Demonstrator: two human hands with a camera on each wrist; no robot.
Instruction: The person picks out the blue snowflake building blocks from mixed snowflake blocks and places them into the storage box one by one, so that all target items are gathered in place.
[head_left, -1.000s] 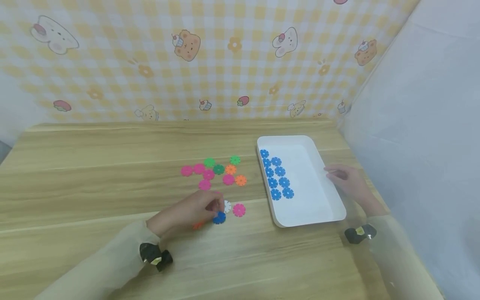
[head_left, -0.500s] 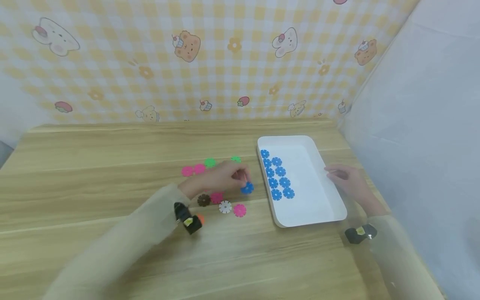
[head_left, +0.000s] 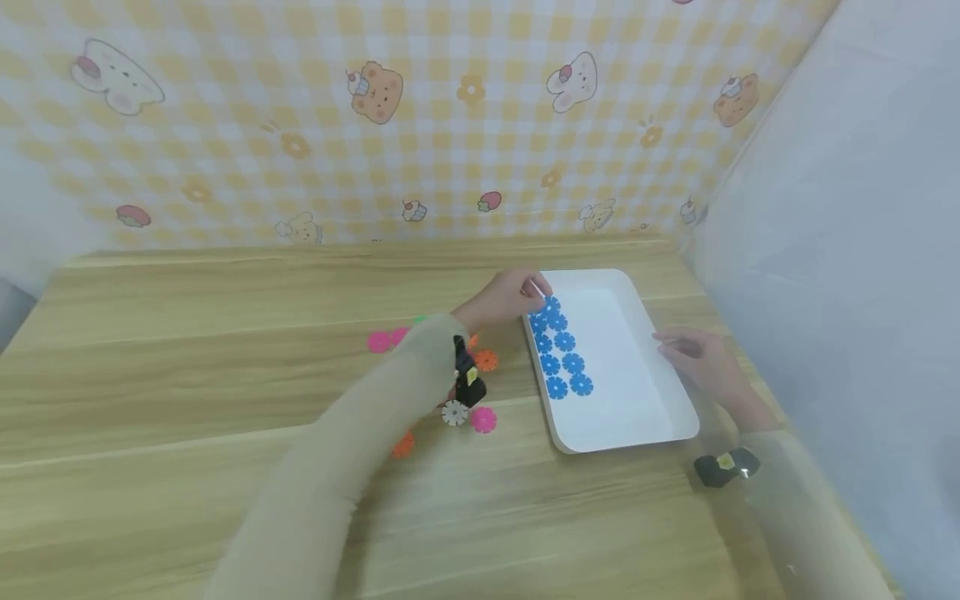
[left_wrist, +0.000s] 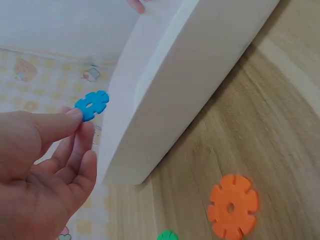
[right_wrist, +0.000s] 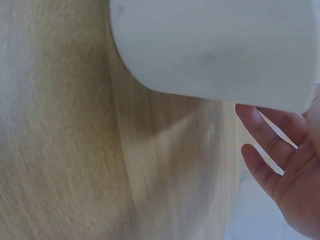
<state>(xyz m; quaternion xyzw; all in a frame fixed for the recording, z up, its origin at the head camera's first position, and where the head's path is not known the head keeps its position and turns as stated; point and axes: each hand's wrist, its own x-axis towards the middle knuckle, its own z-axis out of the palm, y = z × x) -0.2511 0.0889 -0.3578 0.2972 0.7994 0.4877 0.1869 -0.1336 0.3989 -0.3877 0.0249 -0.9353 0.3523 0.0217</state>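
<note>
My left hand (head_left: 508, 298) pinches a blue interlocking disc (left_wrist: 99, 102) with notched edges between thumb and fingers. It is over the far left corner of the white tray (head_left: 626, 358), as the head view shows. Inside the tray, several matching blue discs (head_left: 573, 363) lie in two columns along the left wall. At the tray's right side my right hand (head_left: 703, 364) grips the rim with thumb and fingertips. In the right wrist view, fingers (right_wrist: 267, 135) show against the outer wall, while the thumb is hidden.
Left of the tray lie loose discs: a pink one (head_left: 483, 419), a white one (head_left: 454, 412) and orange ones such as the orange disc (head_left: 487, 360). My left sleeve (head_left: 375, 425) covers others. A checked cloth (head_left: 465, 133) hangs behind the wooden table (head_left: 187, 350).
The left hand has picked the blue disc up from the table and carried it right and away from me, to the tray's far left corner. The right hand has stayed at the rim.
</note>
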